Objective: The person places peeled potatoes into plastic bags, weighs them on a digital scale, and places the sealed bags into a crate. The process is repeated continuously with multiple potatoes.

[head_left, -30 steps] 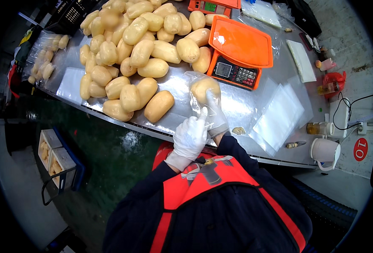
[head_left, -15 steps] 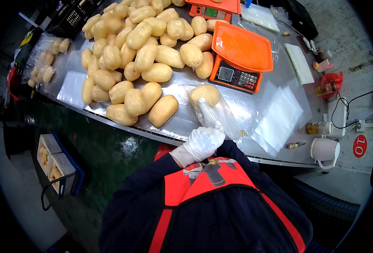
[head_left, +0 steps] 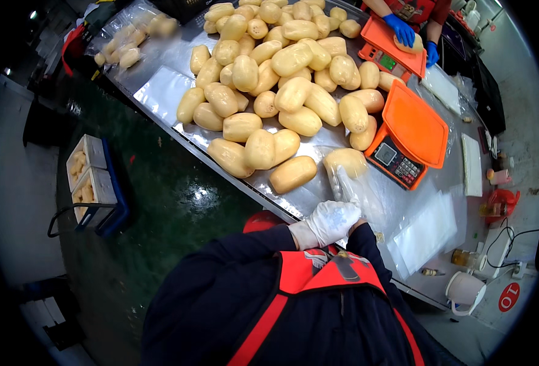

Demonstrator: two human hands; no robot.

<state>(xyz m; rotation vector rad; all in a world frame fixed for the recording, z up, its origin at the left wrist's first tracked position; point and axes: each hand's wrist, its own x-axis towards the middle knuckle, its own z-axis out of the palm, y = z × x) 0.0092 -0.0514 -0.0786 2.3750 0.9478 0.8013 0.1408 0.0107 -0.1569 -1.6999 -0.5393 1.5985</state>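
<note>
My left hand [head_left: 333, 221], in a white glove, is closed on the opening of a clear plastic bag [head_left: 374, 199], over my right wrist. Through the plastic, my gloved right hand [head_left: 347, 185] shows with fingers stretched toward a pale, peeled lotus root piece [head_left: 344, 158] at the bag's far end, touching it. The piece lies near the metal table's edge, just below an orange scale [head_left: 413, 131]. A large pile of similar pieces [head_left: 291, 94] lies beyond and left. Flat clear bags [head_left: 422, 232] lie to the right.
A co-worker's blue-gloved hand [head_left: 402, 30] rests at a second orange scale [head_left: 382, 43], beside a root piece. Bagged pieces [head_left: 129, 43] lie top left. A cart with white crates [head_left: 92, 189] stands on the green floor [head_left: 178, 213]. A white pitcher [head_left: 464, 290] and power strip [head_left: 498, 247] are at right.
The view has swung, shifting the table right and tilting it, bringing the co-worker into sight. My left hand has moved from the bag's middle down over my right wrist.
</note>
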